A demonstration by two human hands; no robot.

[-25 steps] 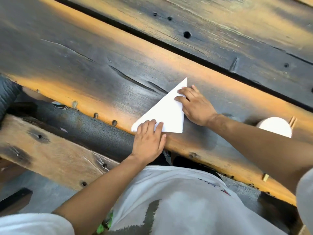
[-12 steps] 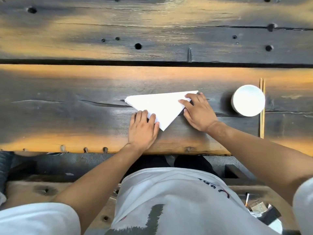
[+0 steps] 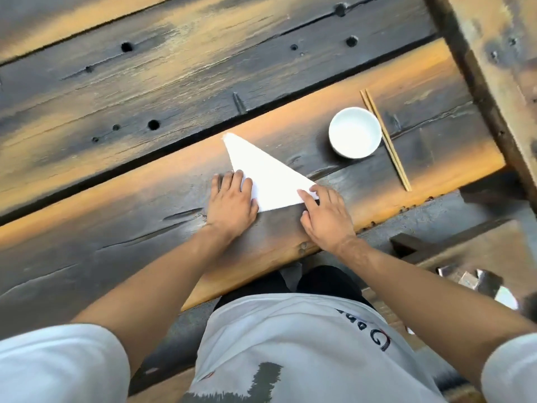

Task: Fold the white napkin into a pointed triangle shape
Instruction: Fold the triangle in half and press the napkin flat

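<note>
The white napkin (image 3: 266, 173) lies flat on the dark wooden table (image 3: 116, 216) as a triangle, its sharp point toward the far plank gap. My left hand (image 3: 231, 203) rests palm down on the napkin's near left corner, fingers spread. At the near right corner my right hand (image 3: 327, 218) presses its fingertips on the tip of the napkin. Neither hand lifts the napkin; both hold it flat against the wood.
A white bowl (image 3: 355, 132) stands to the right of the napkin, with a pair of wooden chopsticks (image 3: 385, 139) lying beside it. The table's near edge (image 3: 261, 274) runs just below my wrists. A wooden bench (image 3: 494, 59) crosses the upper right.
The camera view has swung, so the table looks rotated. The napkin's point now aims away from me, and both hands stay pressed on its near corners.
</note>
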